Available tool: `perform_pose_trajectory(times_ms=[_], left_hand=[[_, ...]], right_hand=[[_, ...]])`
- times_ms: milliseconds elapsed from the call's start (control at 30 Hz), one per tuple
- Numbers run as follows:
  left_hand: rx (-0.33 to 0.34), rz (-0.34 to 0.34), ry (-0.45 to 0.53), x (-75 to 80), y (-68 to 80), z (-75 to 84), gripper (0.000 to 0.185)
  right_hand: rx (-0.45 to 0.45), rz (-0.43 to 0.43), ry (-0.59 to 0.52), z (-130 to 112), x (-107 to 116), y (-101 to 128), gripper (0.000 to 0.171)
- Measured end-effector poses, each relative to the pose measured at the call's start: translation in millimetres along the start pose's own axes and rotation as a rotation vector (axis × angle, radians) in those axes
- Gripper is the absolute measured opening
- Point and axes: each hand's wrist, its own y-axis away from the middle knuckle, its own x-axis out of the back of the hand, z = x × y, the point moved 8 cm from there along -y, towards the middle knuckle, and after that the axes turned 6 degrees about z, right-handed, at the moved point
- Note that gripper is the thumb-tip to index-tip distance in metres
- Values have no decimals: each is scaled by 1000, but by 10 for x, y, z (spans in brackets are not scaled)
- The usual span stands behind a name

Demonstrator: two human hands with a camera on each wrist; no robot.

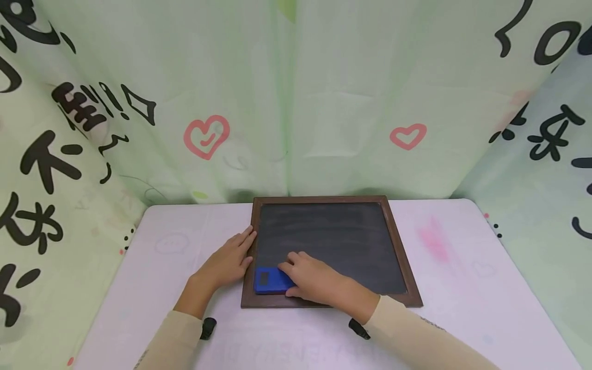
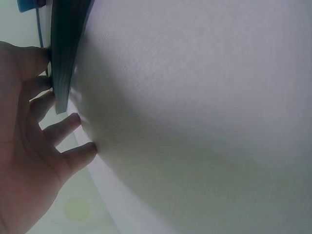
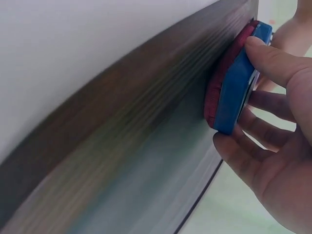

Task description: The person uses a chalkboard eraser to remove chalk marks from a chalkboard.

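A small blackboard (image 1: 324, 236) in a brown wooden frame (image 1: 403, 246) lies on the white table. Its dark surface carries faint pale smears. In its lower left corner is a blue blackboard eraser (image 1: 270, 280), which the right wrist view shows with a dark red felt pad (image 3: 218, 83) against the board. My right hand (image 1: 314, 280) grips the eraser by its sides between thumb and fingers. My left hand (image 1: 226, 259) rests against the frame's left side, fingers extended. In the left wrist view, that hand (image 2: 29, 122) touches the frame's edge, two fingertips down on the table.
The white tabletop (image 1: 462, 277) has a pink stain (image 1: 433, 239) to the right of the board. A pale green curtain (image 1: 342, 103) with hearts and black lettering hangs behind the table and on both sides. Black wrist straps show at the sleeves.
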Motion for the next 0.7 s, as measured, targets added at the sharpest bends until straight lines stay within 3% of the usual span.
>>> perform_pose_trajectory(times_ms=[367, 700], left_hand=[[-21, 8, -3, 19, 1, 27, 63], [-15, -5, -10, -6, -4, 10, 64]], right_hand=[[-77, 6, -76, 430, 43, 225, 58], [-151, 73, -118, 903, 152, 604, 59]])
